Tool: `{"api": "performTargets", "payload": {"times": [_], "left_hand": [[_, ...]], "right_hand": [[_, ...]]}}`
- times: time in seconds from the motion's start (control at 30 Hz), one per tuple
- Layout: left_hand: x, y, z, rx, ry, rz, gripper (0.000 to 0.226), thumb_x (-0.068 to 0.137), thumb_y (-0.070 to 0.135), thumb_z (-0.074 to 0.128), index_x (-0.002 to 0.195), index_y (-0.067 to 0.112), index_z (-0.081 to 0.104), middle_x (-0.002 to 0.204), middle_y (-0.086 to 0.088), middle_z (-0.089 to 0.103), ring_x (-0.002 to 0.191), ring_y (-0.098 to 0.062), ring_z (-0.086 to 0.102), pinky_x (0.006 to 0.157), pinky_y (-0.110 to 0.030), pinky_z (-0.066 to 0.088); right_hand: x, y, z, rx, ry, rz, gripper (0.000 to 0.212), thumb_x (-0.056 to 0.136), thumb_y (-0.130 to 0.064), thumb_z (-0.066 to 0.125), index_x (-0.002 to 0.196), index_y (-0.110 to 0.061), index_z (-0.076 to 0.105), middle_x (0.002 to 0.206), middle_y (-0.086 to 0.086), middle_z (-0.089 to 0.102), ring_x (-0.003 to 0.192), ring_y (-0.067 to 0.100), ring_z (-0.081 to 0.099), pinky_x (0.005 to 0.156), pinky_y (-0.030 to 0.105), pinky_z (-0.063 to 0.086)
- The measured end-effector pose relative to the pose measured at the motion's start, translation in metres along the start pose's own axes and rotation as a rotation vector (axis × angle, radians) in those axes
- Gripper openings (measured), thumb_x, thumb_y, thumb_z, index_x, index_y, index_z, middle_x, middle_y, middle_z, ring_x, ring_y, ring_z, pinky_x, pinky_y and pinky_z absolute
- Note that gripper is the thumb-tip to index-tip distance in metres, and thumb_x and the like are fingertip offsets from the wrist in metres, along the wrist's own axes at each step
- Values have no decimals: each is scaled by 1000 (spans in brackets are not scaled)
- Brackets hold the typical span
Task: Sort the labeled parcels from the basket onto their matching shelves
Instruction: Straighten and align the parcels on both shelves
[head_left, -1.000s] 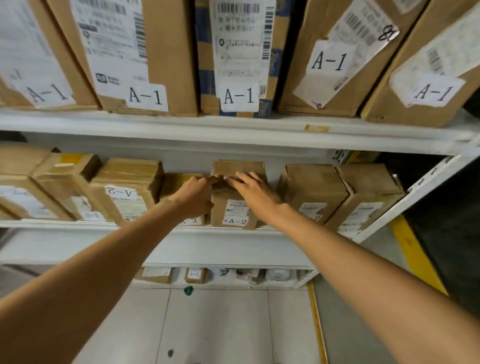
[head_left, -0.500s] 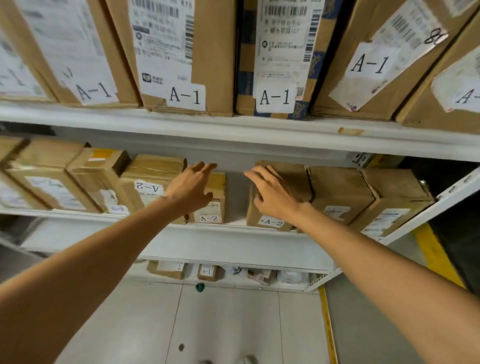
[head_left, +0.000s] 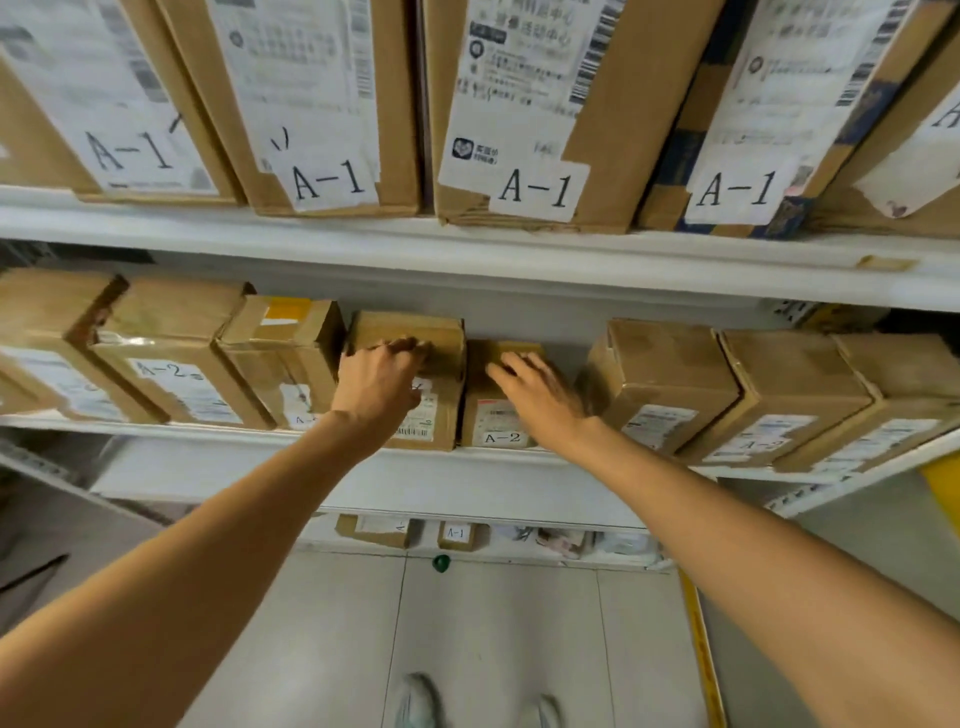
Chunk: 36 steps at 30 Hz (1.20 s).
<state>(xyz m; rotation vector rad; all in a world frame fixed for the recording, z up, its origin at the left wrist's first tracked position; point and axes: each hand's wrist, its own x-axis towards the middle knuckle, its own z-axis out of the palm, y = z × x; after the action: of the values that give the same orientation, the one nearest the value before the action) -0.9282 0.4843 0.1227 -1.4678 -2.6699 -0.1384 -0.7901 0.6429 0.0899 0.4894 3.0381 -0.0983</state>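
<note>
Stage: shelving on the A-2 level, with both hands at the front edge of the white metal middle shelf (head_left: 208, 434).
Done: this shelf carries a row of brown cardboard boxes from its left end to its right end, several with A-2 stickers. The large brown cardboard boxes marked A-1 (head_left: 519, 104) stand on the white upper shelf (head_left: 467, 260). From this, much of the sorting appears finished.
Left: cannot be counted, because the basket is out of view. A few small parcels (head_left: 457, 535) lie on the bottom shelf, but their labels are too small to trust.
Left hand (head_left: 382, 387): its fingers curl over the top front edge of the taller brown cardboard parcel (head_left: 415, 327), gripping it. Its label is partly covered by the hand.
Right hand (head_left: 537, 397): its fingers are nearly straight and lie flat on top of the small brown cardboard parcel with an A-2 sticker (head_left: 493, 421), pressing on it rather than clasping it.
Parcels: the two stand side by side, touching, near the middle of the shelf's front edge. A gap is open between the small one and the next box (head_left: 665, 379) to the right.
Judgement: both parcels seem seated, so letting go looks like the step in hand.
</note>
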Motion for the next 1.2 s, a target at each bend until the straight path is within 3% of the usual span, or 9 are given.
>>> {"api": "performTargets", "payload": {"times": [0.3, 0.43, 0.5, 0.57, 0.63, 0.73, 0.9, 1.2], "left_hand": [[9, 7, 3, 18, -8, 75, 41, 94, 26, 58, 132, 17, 48, 112, -7, 63, 96, -24, 62, 74, -32, 54], [11, 9, 7, 11, 30, 57, 41, 95, 29, 55, 134, 21, 47, 114, -6, 64, 96, -23, 62, 68, -28, 45], [12, 4, 4, -27, 38, 45, 41, 92, 28, 60, 133, 21, 53, 119, -6, 64, 105, -26, 60, 76, -31, 46], [13, -4, 0, -12, 24, 50, 51, 85, 31, 69, 132, 22, 56, 132, -7, 56, 124, -29, 44, 98, -42, 39], [15, -8, -4, -27, -73, -4, 71, 78, 34, 75, 142, 29, 44, 146, -5, 38, 133, -33, 27, 108, -52, 30], [16, -8, -2, -179, -210, -62, 83, 80, 25, 74, 148, 34, 28, 155, -2, 22, 139, -37, 15, 108, -56, 31], [16, -3, 4, -206, -149, -51, 71, 89, 18, 64, 149, 33, 28, 158, -3, 18, 142, -38, 11, 112, -53, 28], [21, 15, 8, -213, -125, 29, 69, 92, 19, 60, 149, 34, 25, 160, -4, 14, 144, -36, 7, 117, -49, 18]], "right_hand": [[-11, 5, -7, -15, -11, 22, 82, 77, 22, 51, 148, -13, 30, 150, 14, 29, 137, 35, 26, 106, 46, 38], [-14, 6, -10, -32, -6, 39, 83, 76, 20, 55, 147, -13, 30, 148, 14, 30, 133, 35, 29, 102, 45, 41], [-12, 8, -12, -37, -11, 37, 83, 76, 20, 56, 147, -16, 32, 153, 12, 24, 137, 36, 24, 104, 47, 41], [-9, 8, -13, 1, -34, 51, 83, 77, 20, 56, 146, -20, 32, 159, 11, 10, 144, 39, 10, 111, 52, 33], [-6, 7, -11, 52, -65, 65, 86, 78, 21, 55, 148, -22, 28, 160, 11, 5, 146, 38, 5, 115, 52, 26], [-6, 7, -10, 64, -84, 70, 94, 75, 27, 50, 149, -24, 22, 160, 12, 6, 146, 38, 6, 114, 51, 27], [-16, 18, -16, 46, -114, 25, 102, 69, 32, 42, 151, -25, 19, 161, 13, 2, 146, 38, 4, 114, 51, 26], [-32, 23, -22, -13, -136, 91, 101, 72, 29, 47, 152, -24, 12, 160, 16, 0, 145, 42, 5, 114, 53, 26]]}}
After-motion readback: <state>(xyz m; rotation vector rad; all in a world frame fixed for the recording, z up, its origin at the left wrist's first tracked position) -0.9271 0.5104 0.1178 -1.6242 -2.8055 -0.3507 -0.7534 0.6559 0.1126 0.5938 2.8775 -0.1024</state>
